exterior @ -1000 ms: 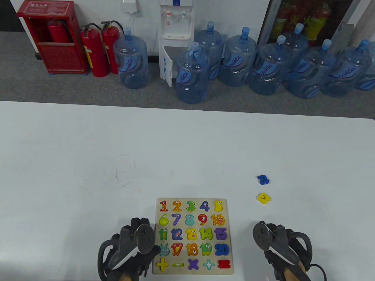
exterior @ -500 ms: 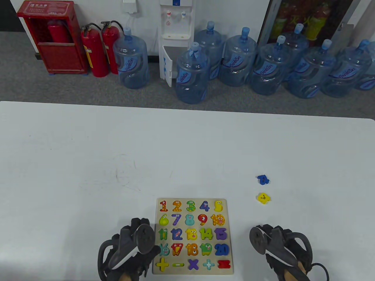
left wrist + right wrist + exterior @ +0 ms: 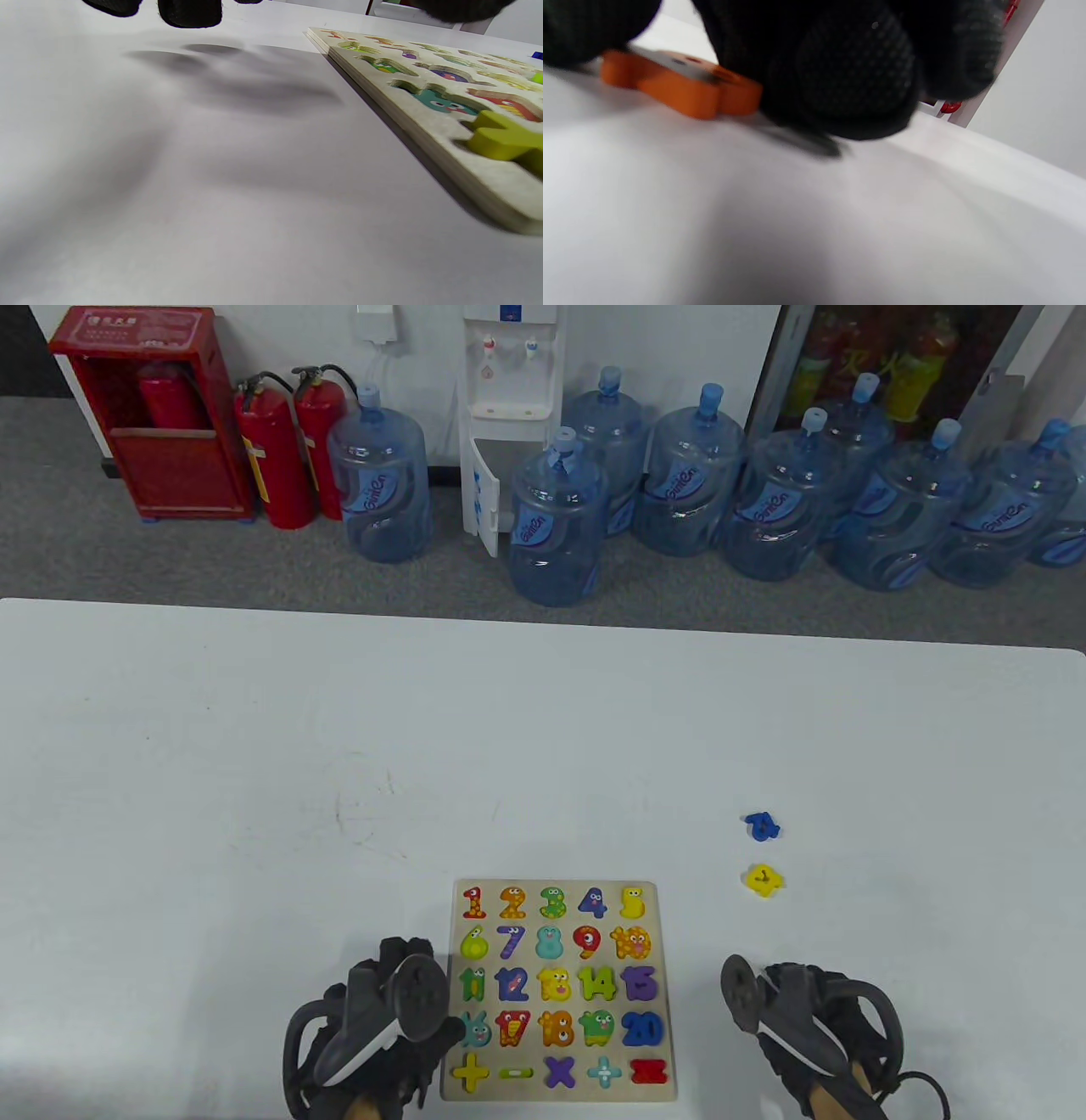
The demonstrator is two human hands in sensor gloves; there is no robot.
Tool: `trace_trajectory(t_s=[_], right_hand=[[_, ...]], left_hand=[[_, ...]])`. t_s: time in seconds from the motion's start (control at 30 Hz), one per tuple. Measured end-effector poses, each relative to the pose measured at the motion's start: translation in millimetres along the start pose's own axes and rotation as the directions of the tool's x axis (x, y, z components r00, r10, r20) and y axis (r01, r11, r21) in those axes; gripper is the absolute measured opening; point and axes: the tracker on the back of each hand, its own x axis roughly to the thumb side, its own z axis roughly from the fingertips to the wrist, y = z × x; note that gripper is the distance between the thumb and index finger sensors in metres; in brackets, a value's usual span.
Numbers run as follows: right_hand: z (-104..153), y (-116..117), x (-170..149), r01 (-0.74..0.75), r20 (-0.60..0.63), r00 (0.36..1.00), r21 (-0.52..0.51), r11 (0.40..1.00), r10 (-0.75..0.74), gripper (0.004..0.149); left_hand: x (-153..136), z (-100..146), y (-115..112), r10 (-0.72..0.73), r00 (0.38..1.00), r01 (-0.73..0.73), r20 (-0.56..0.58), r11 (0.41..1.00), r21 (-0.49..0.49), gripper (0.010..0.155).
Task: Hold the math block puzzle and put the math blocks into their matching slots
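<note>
— Judging by the table view, how full is the puzzle board [image 3: 560,889]?

— Hard to say for certain. It lies flat at the near edge of the table [image 3: 254,746], and every slot shows a coloured figure from above. The left wrist view, though, shows several of those as printed recesses rather than blocks, while the yellow plus [image 3: 505,137] stands proud in its slot. So I judge some slots are open, but I cannot count them.

— What is loose?

— A blue block [image 3: 762,826] and a yellow block [image 3: 763,880] lie on the table to the right of the board, well apart from it and near each other. An orange block [image 3: 678,87] also lies flat on the table; it shows only in the right wrist view.

— Is the right hand [image 3: 802,1014] on it?

— Its gloved fingers [image 3: 848,72] are curled down against the table, touching the orange block's edge and top. Whether they grip it or merely press on it, I cannot tell. The block is not lifted.

— And the left hand [image 3: 373,1027]?

— It sits just beside the board's left edge. From above it seems to overlap the rim, but its fingertips [image 3: 191,12] hang clear above the table, holding nothing. I cannot tell whether any part of it steadies the board.

— So what is left?

— By my reckoning, seating at least three blocks.
</note>
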Motion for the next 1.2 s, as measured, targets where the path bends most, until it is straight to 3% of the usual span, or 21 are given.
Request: trace_trajectory(t_s=[0.1,0.2,0.27,0.33,0.53,0.67,0.93,1.07,1.2], right_hand=[[1.5,-2.4,-1.0,0.02,-0.004,1.0,0.031,0.999,-0.019,0.075],[5.6,-7.1,-7.2,0.088,0.013,0.996,0.015,0.996,-0.088,0.072],[10.9,-10.1,-9.3,0.136,0.128,0.982,0.057,0.989,-0.142,0.068],[12.5,-10.8,-9.7,0.15,0.156,0.975,0.074,0.986,-0.16,0.07],[7.9,-1.9,-7.6,0.061,0.144,0.987,0.062,0.996,-0.07,0.065],[7.4,-0.6,-8.1,0.042,0.12,0.992,-0.004,0.999,-0.041,0.063],[6.5,2.6,-12.4,0.105,0.112,0.988,0.042,0.994,-0.109,0.066],[8.9,-0.3,-8.9,0.128,0.143,0.981,0.007,0.992,-0.128,0.074],[8.8,-3.2,0.1,0.07,0.165,0.984,-0.024,0.997,-0.065,0.063]], left_hand=[[0.0,0.0,0.0,0.001,1.0,-0.001,0.001,1.0,0.001,0.086],[0.0,0.0,0.1,0.001,1.0,-0.001,0.001,1.0,0.001,0.086],[0.0,0.0,-0.1,0.001,1.0,-0.001,0.002,1.0,0.0,0.086],[-0.1,-0.1,-0.1,0.0,1.0,0.0,0.001,1.0,-0.001,0.086],[-0.3,0.1,0.1,-0.001,1.0,0.001,0.001,1.0,0.001,0.086],[-0.2,0.2,0.0,-0.001,1.0,0.001,0.002,1.0,-0.001,0.086],[0.1,0.5,-0.1,0.002,1.0,-0.002,0.004,1.0,-0.004,0.086],[0.1,-0.2,-0.7,-0.003,1.0,0.003,0.002,1.0,-0.008,0.086],[-0.4,-0.4,-0.8,-0.002,1.0,0.002,-0.003,1.0,-0.012,0.086]])
